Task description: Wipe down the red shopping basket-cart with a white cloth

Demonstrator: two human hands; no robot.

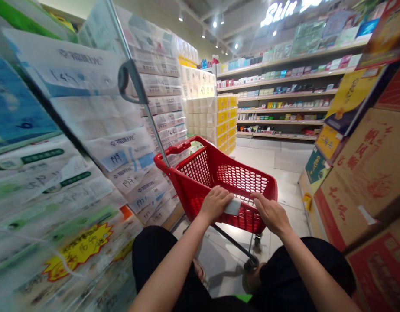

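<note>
A red plastic shopping basket cart (200,171) stands on the tiled floor in front of me, with nothing visible inside it. My left hand (215,202) is curled over its near rim, fingers closed on the edge. My right hand (270,212) rests on the same rim to the right, fingers bent over it. Between the two hands a small white-grey thing (232,207) lies against the rim; I cannot make out which hand holds it. A long metal pull handle (134,82) rises from the cart toward the upper left.
Stacked packs of tissue paper (89,143) with price tags wall the left side. Cardboard boxes (372,173) line the right. Yellow and white cartons (216,117) stand ahead, with shelves of small goods (284,91) behind. The tiled aisle (278,160) runs forward.
</note>
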